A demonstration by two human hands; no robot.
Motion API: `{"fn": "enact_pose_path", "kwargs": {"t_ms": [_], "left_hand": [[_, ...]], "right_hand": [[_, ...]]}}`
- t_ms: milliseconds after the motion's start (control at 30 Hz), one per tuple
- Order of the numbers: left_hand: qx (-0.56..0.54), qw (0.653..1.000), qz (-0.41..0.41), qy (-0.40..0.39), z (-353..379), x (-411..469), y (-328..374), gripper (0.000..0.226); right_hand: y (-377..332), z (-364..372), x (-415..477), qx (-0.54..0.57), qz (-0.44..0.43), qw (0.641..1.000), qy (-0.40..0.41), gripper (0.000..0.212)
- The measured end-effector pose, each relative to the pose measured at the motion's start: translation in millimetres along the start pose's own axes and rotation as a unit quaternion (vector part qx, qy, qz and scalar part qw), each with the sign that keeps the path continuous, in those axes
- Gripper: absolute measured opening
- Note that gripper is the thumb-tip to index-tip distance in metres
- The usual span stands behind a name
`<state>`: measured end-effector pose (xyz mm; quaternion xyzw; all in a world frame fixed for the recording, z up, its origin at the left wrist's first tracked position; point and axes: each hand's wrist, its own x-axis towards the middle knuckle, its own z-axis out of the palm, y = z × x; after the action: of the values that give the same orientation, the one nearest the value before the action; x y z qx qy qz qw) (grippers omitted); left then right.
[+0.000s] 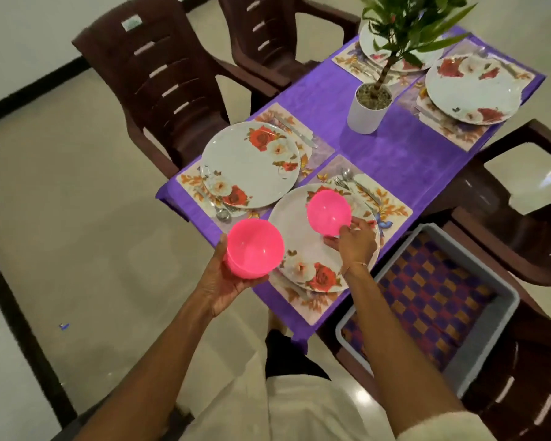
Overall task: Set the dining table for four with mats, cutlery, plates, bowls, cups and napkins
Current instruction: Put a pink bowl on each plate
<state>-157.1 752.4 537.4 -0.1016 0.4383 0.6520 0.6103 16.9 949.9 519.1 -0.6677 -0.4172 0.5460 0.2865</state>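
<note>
My left hand (225,275) grips a stack of pink bowls (254,248) from below, held off the table's near corner. My right hand (355,240) pinches the rim of a single pink bowl (329,211), tilted over the nearest floral plate (303,237). That plate lies on a floral mat (392,203) with a spoon and fork (347,178) beside it. A second floral plate (252,163) sits to the left on its mat, with a knife (295,130) behind and a spoon (221,213) in front. Two more plates (471,90) lie at the far end.
A potted plant (368,106) stands mid-table on the purple cloth (395,148). A grey crate (487,329) holding checked cloth sits on a chair at my right. Brown plastic chairs (163,78) surround the table.
</note>
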Motion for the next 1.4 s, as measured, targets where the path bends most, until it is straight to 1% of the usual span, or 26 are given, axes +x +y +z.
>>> {"fn": "enact_pose_path", "kwargs": {"t_ms": [67, 167, 233, 367, 500, 533, 600, 633, 667, 700, 733, 767, 833, 867, 900, 1000, 1033, 1133, 1167, 1200, 1267, 1300, 1333, 1367, 1400], "left_hand": [[0.012, 0.999, -0.023, -0.021, 5.1, 18.1, 13.7, 0.102], [0.027, 0.998, -0.036, -0.039, 12.7, 39.2, 26.5, 0.092], [0.025, 0.997, -0.044, -0.053, 17.0, 50.2, 30.3, 0.090], [0.006, 0.996, -0.081, -0.043, 20.7, 61.5, 29.2, 0.102], [-0.001, 0.994, -0.097, -0.043, 22.7, 68.7, 29.5, 0.103], [0.000, 0.994, -0.099, -0.043, 22.8, 70.7, 30.6, 0.105], [0.011, 0.994, -0.100, -0.034, 22.0, 74.9, 33.5, 0.109], [0.015, 0.994, -0.101, -0.033, 21.5, 77.0, 35.2, 0.111], [0.014, 0.994, -0.102, -0.034, 20.8, 78.8, 37.1, 0.112], [0.013, 0.994, -0.103, -0.036, 20.9, 80.4, 39.4, 0.113], [0.013, 0.994, -0.103, -0.038, 22.0, 81.4, 41.6, 0.113], [0.016, 0.994, -0.103, -0.041, 24.0, 81.7, 43.9, 0.113], [0.021, 0.994, -0.100, -0.050, 29.7, 81.8, 47.9, 0.112], [0.027, 0.993, -0.099, -0.053, 31.4, 80.8, 49.7, 0.112], [0.035, 0.993, -0.097, -0.056, 31.3, 79.3, 52.6, 0.112], [0.059, 0.993, -0.098, -0.042, 25.7, 76.7, 57.9, 0.111], [0.059, 0.992, -0.104, -0.039, 21.8, 75.3, 60.7, 0.113], [0.033, 0.993, -0.109, -0.036, 12.2, 72.5, 65.6, 0.114], [0.019, 0.993, -0.107, -0.038, 9.9, 72.0, 66.1, 0.114], [0.007, 0.994, -0.106, -0.040, 7.5, 71.7, 67.0, 0.114], [-0.003, 0.993, -0.109, -0.039, 2.5, 72.7, 69.0, 0.115], [0.000, 0.993, -0.111, -0.040, 0.3, 73.3, 69.6, 0.115], [0.004, 0.993, -0.114, -0.043, 0.1, 73.8, 70.4, 0.115], [0.007, 0.992, -0.116, -0.045, -0.5, 74.9, 70.8, 0.115], [0.007, 0.992, -0.118, -0.049, -0.7, 76.2, 70.9, 0.114]], "right_hand": [[1.5, 15.2, 20.2, -0.023, 0.018, 0.999, 0.031, 0.044], [2.0, 29.2, 41.0, -0.091, 0.013, 0.995, 0.043, 0.043], [4.0, 34.5, 54.6, -0.107, 0.012, 0.993, 0.054, 0.042], [11.5, 40.4, 72.0, -0.146, -0.001, 0.987, 0.064, 0.040], [19.6, 41.9, 80.3, -0.180, -0.023, 0.982, 0.054, 0.034], [22.3, 42.2, 80.4, -0.195, -0.031, 0.978, 0.064, 0.037], [21.5, 39.2, 73.7, -0.224, -0.055, 0.965, 0.128, 0.044], [16.9, 35.6, 66.1, -0.218, -0.080, 0.958, 0.167, 0.041], [13.3, 32.3, 59.3, -0.193, -0.111, 0.957, 0.189, 0.033], [8.3, 29.7, 51.7, -0.152, -0.137, 0.964, 0.172, 0.022], [3.0, 28.6, 42.3, -0.110, -0.156, 0.975, 0.114, 0.013], [-2.1, 29.5, 30.5, -0.083, -0.156, 0.984, 0.028, 0.011], [-6.9, 36.0, 8.9, -0.041, -0.111, 0.983, -0.144, 0.013], [-8.9, 41.3, -2.0, -0.024, -0.094, 0.977, -0.190, 0.014], [-10.5, 47.6, -11.4, -0.017, -0.090, 0.975, -0.202, 0.014], [-11.5, 59.7, -24.8, -0.006, -0.101, 0.979, -0.174, 0.010], [-12.2, 64.2, -26.8, -0.009, -0.109, 0.979, -0.173, 0.009], [-17.0, 78.4, -30.7, -0.039, -0.122, 0.973, -0.195, 0.014], [-15.5, 82.2, -30.7, -0.050, -0.126, 0.974, -0.180, 0.014], [-11.3, 85.5, -28.6, -0.062, -0.130, 0.980, -0.136, 0.013], [2.1, 86.3, -15.0, -0.073, -0.105, 0.992, 0.017, 0.015], [9.2, 82.8, -4.7, -0.058, -0.067, 0.992, 0.088, 0.022], [15.8, 77.8, 6.6, -0.026, -0.017, 0.990, 0.136, 0.031], [21.4, 73.2, 17.8, 0.023, 0.034, 0.987, 0.155, 0.039], [24.9, 69.6, 27.8, 0.074, 0.074, 0.983, 0.151, 0.044]]}}
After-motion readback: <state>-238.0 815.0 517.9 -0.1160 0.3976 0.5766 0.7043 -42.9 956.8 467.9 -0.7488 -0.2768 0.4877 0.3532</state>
